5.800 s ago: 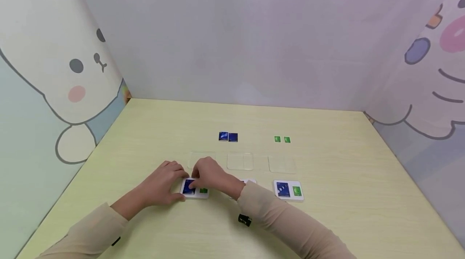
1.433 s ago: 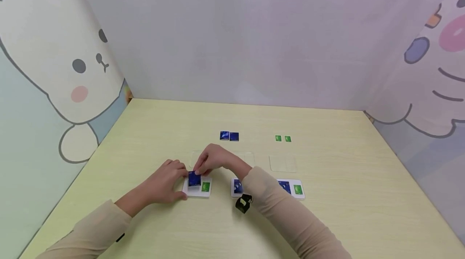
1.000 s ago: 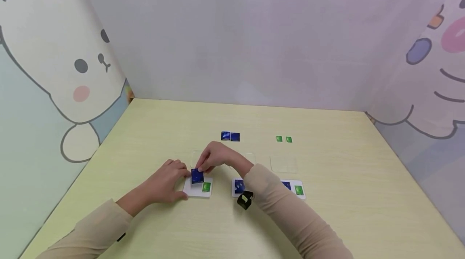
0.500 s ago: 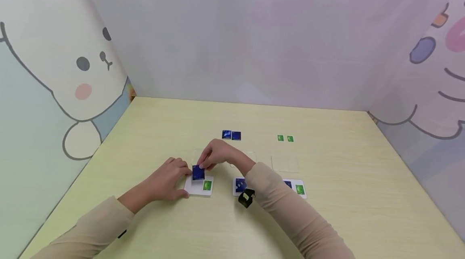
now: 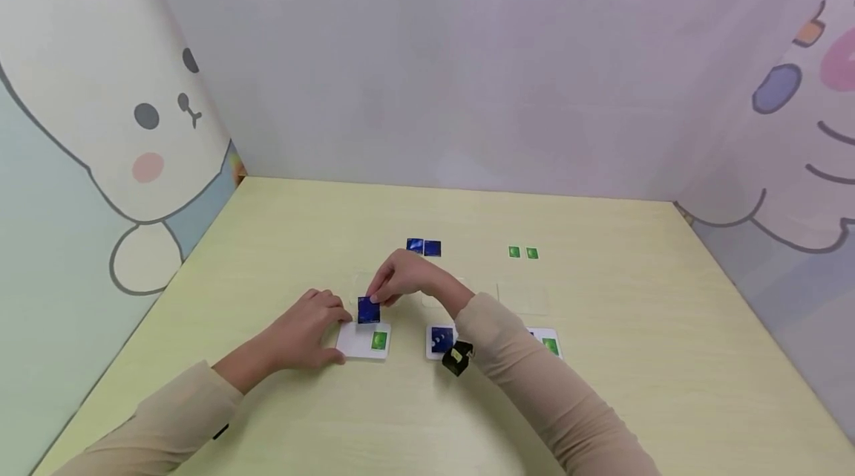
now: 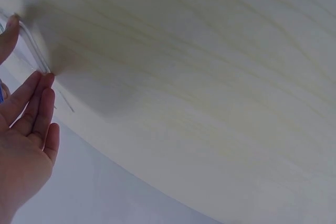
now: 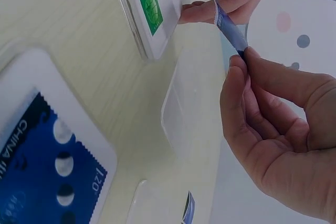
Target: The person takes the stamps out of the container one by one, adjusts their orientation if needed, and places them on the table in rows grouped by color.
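My right hand point(image 5: 404, 275) pinches a blue postage stamp point(image 5: 369, 310) by its upper edge, between thumb and fingertips. In the right wrist view the stamp point(image 7: 231, 31) is tilted, raised above the table. Below it lies a flat white plastic case point(image 5: 354, 342), with a green stamp point(image 5: 379, 341) on its right part and bare white on its left. My left hand point(image 5: 303, 331) holds this case at its left end, thumb at the near corner and fingers at the far one. The left wrist view shows the left hand point(image 6: 29, 135) with fingertips at the case's edge.
Two more white cases bear stamps: one in the middle with a blue moon-phase stamp point(image 5: 441, 340), another at right point(image 5: 549, 335), partly behind the right sleeve. Clear lids point(image 5: 524, 299) lie behind them. Farther back are two blue stamps point(image 5: 433, 248) and two green stamps point(image 5: 523, 252).
The blue stamp lay on the left case under the right fingers; now the right hand has lifted it off and carried it slightly away and to the right. The left hand keeps its place.
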`<state>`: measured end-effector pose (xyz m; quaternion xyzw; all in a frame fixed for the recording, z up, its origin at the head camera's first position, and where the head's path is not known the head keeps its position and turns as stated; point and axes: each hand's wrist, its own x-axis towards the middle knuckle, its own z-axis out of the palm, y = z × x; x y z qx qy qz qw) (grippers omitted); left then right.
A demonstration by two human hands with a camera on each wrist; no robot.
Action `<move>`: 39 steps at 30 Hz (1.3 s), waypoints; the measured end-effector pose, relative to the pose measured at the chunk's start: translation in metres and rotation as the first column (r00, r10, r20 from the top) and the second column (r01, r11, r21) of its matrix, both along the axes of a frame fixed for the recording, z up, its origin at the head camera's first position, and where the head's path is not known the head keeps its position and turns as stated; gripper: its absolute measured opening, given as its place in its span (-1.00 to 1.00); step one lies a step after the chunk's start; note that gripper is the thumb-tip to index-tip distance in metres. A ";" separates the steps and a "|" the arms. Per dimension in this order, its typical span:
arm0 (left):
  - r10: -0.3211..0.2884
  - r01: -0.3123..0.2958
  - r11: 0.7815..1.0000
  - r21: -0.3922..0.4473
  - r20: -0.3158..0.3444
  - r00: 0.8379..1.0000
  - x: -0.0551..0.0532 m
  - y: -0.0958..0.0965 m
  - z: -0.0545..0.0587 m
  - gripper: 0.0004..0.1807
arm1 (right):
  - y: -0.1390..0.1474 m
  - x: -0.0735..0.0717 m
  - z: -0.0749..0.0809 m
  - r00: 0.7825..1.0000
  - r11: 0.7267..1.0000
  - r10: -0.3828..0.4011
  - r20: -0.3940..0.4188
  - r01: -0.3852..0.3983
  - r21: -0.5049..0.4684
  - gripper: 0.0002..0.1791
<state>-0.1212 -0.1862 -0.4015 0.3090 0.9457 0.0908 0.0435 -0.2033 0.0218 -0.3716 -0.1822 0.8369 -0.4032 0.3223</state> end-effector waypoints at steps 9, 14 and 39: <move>-0.008 0.008 1.000 0.014 -0.010 1.000 0.001 0.000 -0.003 -0.45 | 0.005 -0.002 0.000 1.000 1.000 -0.018 0.006 0.018 0.005 -0.87; -0.007 0.007 1.000 0.009 -0.005 1.000 0.001 0.000 -0.003 -0.45 | 0.007 -0.004 0.000 1.000 1.000 -0.020 0.003 0.020 0.021 -0.87; -0.006 0.006 1.000 -0.007 0.007 1.000 0.000 0.000 0.000 -0.43 | 0.015 -0.016 -0.001 0.998 0.999 -0.039 -0.055 0.039 0.015 -0.84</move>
